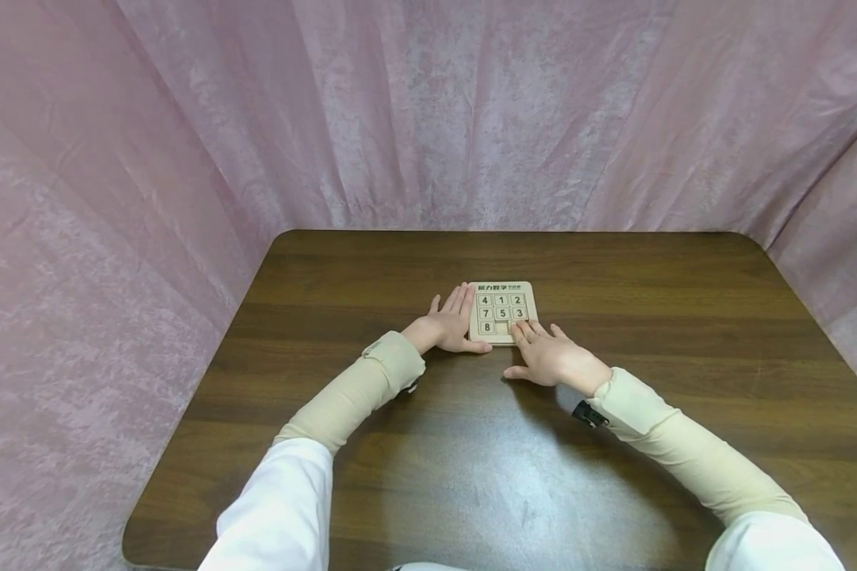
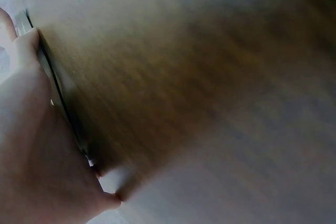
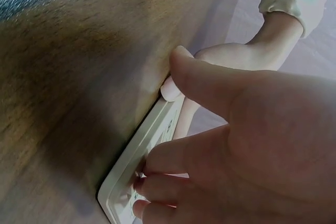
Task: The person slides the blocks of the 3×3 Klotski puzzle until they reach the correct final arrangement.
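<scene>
A pale sliding number puzzle [image 1: 501, 342] lies flat on the dark wooden table. Its upper row reads 4, 1, 2 and its middle row 7, 5, 3. Tile 8 [image 1: 487, 327] sits at the lower left, beside a bare slot. My left hand [image 1: 453, 323] rests along the board's left edge, fingers straight, with the thumb at the near left corner. With extended fingers my right hand [image 1: 548, 357] touches the lower right tile, whose number is covered. In the right wrist view the fingertips [image 3: 140, 208] lie on the board, and the thumb stays off it.
The brown table [image 1: 371, 270] extends around the puzzle on all sides. Pink curtains [image 1: 443, 119] hang behind it and to both sides. A dark wrist device [image 1: 589, 414] sits under the right cuff.
</scene>
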The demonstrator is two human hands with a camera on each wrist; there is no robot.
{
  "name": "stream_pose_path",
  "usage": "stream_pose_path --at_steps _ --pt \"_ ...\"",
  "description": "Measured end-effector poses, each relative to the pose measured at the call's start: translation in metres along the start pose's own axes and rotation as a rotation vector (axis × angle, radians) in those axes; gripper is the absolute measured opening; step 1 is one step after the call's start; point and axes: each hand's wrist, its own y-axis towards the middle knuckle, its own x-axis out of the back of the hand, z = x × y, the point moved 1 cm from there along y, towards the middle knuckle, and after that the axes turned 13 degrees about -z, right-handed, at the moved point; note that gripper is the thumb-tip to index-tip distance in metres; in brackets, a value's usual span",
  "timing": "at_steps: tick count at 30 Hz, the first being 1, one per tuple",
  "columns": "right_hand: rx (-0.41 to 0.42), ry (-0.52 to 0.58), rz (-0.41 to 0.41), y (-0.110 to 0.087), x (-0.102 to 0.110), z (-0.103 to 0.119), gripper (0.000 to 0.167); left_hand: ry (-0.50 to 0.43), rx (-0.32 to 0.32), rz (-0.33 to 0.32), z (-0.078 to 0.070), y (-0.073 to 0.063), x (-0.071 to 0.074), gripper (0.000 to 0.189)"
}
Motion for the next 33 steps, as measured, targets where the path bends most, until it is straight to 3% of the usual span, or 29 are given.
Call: stream_pose_path --at_steps 9,17,33 --pt "-0.036 -0.017 0.021 0.000 0.001 -0.001 0.084 0.005 0.016 0.011 0.001 0.002 -0.002 0.117" --pt "-0.032 -0.022 0.018 -0.001 0.001 -0.001 0.083 -0.012 -0.010 -0.005 0.002 0.001 -0.001 0.119" --pt "0.076 -0.016 -0.054 0.006 -0.007 0.012 0.080 0.019 0.012 0.007 0.000 0.005 -0.005 0.116"
